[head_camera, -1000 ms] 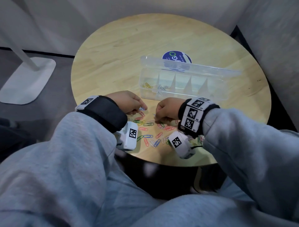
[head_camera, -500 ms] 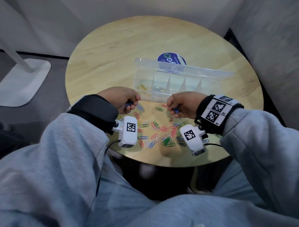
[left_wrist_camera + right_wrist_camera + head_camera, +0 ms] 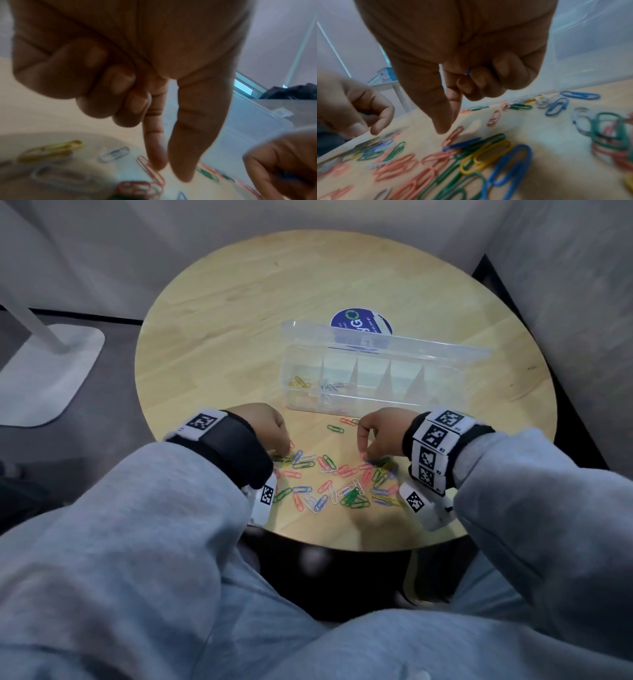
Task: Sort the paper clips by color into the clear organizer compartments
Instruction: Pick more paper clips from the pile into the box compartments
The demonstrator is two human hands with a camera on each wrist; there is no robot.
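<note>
Several loose paper clips (image 3: pixel 329 481) in red, green, blue, yellow and white lie near the table's front edge. Behind them the clear organizer (image 3: pixel 442 392) stands with its lid up; yellow clips (image 3: pixel 299 381) lie in its leftmost compartment and white clips (image 3: pixel 330 386) in the one beside it. My left hand (image 3: pixel 282 448) is low over the pile's left side. Its index finger and thumb (image 3: pixel 169 171) point down at a red clip (image 3: pixel 150 171), and a bit of blue shows inside its curled fingers. My right hand (image 3: pixel 364 453) reaches into the pile's right side, a blue clip (image 3: pixel 468 72) tucked under its curled fingers.
The round wooden table (image 3: pixel 239 302) carries a blue round sticker (image 3: pixel 359 321) behind the organizer. Grey walls stand close at the back and right. A white stand base (image 3: pixel 44 371) sits on the floor to the left. My knees are under the table's front edge.
Both hands, each with a blue clip, have come down from just in front of the organizer onto the pile. The organizer has not moved.
</note>
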